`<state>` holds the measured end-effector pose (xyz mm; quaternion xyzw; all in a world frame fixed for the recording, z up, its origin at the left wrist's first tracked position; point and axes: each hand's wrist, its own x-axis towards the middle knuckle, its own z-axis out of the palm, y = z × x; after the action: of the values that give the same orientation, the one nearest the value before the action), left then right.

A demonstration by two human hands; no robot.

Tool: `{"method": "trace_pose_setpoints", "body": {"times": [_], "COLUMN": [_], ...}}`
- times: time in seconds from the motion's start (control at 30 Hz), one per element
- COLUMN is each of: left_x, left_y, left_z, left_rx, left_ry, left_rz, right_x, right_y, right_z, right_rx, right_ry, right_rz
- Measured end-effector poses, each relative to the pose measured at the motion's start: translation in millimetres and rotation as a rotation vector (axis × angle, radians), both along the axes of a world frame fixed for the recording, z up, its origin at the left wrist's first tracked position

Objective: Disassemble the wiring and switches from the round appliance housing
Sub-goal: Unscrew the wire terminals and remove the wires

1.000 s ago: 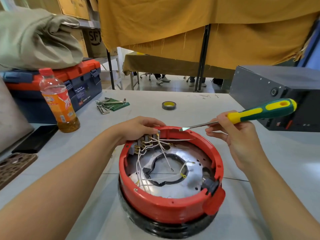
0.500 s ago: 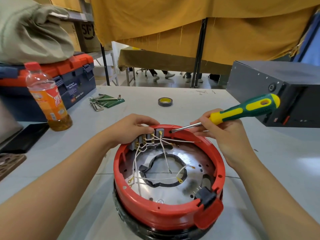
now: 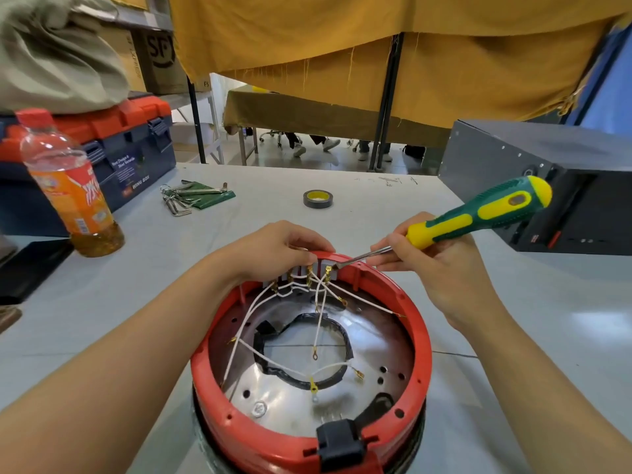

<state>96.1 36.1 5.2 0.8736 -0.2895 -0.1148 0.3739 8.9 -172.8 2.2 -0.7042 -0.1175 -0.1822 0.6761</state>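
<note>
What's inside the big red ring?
Inside the red housing lie white wires with gold ends over a shiny metal plate with a taped hole. The left hand covers part of the switches.

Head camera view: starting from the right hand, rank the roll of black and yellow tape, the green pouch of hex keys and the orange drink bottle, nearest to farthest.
From the right hand:
1. Roll of black and yellow tape, on the table beyond the red housing, just left of the hand.
2. Green pouch of hex keys, farther left, mid-table.
3. Orange drink bottle, at the table's far left.
</note>
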Motion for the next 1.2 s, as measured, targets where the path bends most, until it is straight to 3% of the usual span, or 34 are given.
{"method": "trace_pose_setpoints", "body": {"times": [1.2], "left_x": [-4], "left_y": [-1], "left_z": [-3], "left_rx": [-0.008], "left_ry": [-0.049], "left_rz": [0.031], "right_x": [-12], "right_y": [10], "right_z": [-16], "right_rx": [-0.048], "right_ry": [-0.102], "right_rz": [-0.083]}}
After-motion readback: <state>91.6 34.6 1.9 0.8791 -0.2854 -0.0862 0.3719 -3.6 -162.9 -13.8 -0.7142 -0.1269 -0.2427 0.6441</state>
